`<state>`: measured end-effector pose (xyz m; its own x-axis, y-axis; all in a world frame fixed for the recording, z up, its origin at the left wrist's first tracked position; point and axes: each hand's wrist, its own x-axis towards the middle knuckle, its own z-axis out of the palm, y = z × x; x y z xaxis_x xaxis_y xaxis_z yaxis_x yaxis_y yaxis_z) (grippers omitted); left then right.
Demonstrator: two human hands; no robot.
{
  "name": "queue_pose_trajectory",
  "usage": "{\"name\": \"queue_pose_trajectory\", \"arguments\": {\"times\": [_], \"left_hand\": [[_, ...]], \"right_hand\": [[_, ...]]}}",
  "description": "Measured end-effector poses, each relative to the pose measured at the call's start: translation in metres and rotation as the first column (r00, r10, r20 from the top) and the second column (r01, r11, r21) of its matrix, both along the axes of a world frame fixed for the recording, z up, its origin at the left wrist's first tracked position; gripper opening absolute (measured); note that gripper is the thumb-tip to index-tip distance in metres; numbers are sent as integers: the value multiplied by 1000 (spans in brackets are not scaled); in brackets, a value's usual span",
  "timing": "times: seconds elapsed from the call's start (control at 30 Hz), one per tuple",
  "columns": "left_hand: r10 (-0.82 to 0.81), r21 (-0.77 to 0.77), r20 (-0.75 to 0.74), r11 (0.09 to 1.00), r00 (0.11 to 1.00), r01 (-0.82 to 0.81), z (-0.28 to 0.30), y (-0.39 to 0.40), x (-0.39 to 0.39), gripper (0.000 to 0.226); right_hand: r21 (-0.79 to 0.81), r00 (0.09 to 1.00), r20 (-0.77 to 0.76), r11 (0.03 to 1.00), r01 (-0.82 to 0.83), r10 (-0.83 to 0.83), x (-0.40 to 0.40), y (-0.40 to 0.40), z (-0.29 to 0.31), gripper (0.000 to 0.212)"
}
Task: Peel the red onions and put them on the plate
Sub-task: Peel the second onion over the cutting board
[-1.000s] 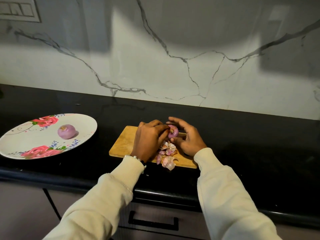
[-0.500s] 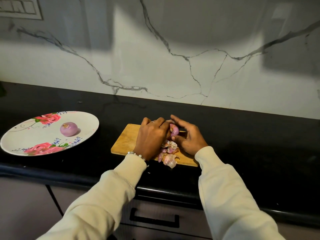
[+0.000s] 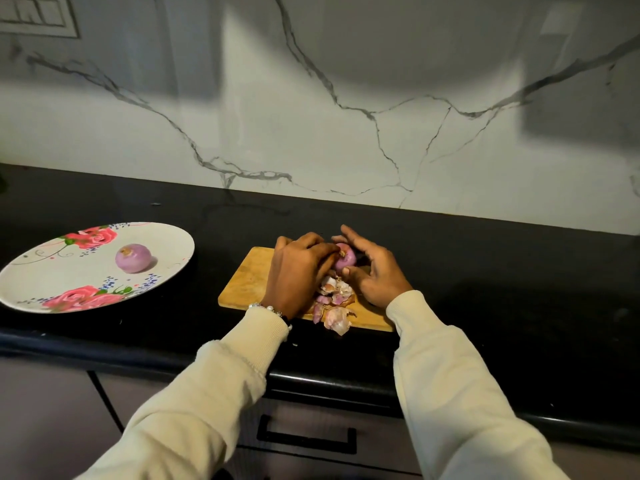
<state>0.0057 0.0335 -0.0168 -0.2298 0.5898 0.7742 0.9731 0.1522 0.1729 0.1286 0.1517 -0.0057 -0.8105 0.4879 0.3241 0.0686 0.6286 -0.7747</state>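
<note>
Purple onion (image 3: 346, 259) sits between both hands over the cutting board (image 3: 249, 282): right hand (image 3: 375, 273) cradles it with thumb and fingers, left hand (image 3: 298, 268) pinches skin at its root end. Peel in small strips; finished onion (image 3: 133, 258) waits on the plate (image 3: 41, 289) far off the left hand.

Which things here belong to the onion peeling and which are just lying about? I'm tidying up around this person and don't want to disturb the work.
Part of the job:
red onion held by left hand and right hand
peeled onion
floral plate
wooden cutting board
onion skins

Just there:
black countertop
wall switch plate
drawer handle
</note>
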Motion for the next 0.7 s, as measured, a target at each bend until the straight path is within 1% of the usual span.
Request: {"name": "queue_pose_trajectory", "arguments": {"times": [0.1,0.3,0.4,0.57,0.7], "left_hand": [[4,-5,-67,1000,998,-4,0,0,1,35],[12,-17,-156,1000,988,-15,1,0,1,33],[32,-8,-204,999,978,-34,0,2,1,31],[73,5,-221,997,973,-74,-2,4,2,27],[84,64,-256,995,963,-70,1,5,6,24]], "right_hand": [[40,999,33,999,-3,2,0,1,-1,75],[81,997,71,997,1,-7,1,-1,1,75],[69,997,77,998,0,-5,1,-2,1,76],[42,997,77,999,15,-18,1,-2,1,75],[36,996,84,999,25,-28,-1,0,-1,76]]}}
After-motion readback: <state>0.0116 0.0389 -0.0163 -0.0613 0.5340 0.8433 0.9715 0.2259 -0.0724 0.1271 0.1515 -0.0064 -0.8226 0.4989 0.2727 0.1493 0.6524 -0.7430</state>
